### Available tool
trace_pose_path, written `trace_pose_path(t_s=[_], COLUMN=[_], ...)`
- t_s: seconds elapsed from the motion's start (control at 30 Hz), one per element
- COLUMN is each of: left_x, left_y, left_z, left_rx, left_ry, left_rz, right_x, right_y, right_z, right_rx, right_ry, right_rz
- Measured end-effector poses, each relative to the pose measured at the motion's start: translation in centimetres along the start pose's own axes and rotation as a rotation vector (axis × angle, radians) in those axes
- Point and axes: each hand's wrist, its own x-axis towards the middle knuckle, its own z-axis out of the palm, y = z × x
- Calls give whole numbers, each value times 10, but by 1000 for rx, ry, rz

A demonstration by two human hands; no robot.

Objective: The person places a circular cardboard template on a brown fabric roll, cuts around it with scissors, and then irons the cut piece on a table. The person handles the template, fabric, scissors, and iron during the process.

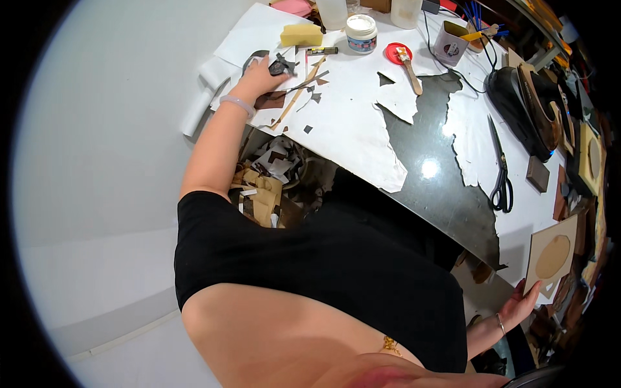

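Note:
At the table's far left, my left hand point(262, 76) reaches in with its fingers curled around a bunch of dark scraps point(282, 65). A brown piece point(270, 100) lies beside its wrist, and thin dark offcuts point(315, 97) are scattered to its right. On the right side, my right hand point(522, 302) grips the lower edge of a tan board point(539, 250) with a large round shape in it. The board is tilted up near the table's right end, and part of that hand's fingers is hidden behind it.
Torn white paper point(349, 126) covers much of the dark tabletop point(424, 152). A yellow sponge point(301, 35), a white jar point(361, 33), a brush point(409, 71) on a red lid and black scissors point(501, 169) lie about. Below the edge sits a heap of offcuts point(264, 194).

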Motion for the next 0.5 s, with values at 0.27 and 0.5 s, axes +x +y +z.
trace_pose_path(t_s=[0.27,0.5], left_x=[9,31], left_y=[-18,-47], left_z=[-18,-42], left_rx=[15,403], left_ry=[12,419], left_rz=[86,145], right_x=[2,4], right_y=[6,11], right_z=[6,14], right_rx=[6,25], right_ry=[37,52], right_rz=[42,55])
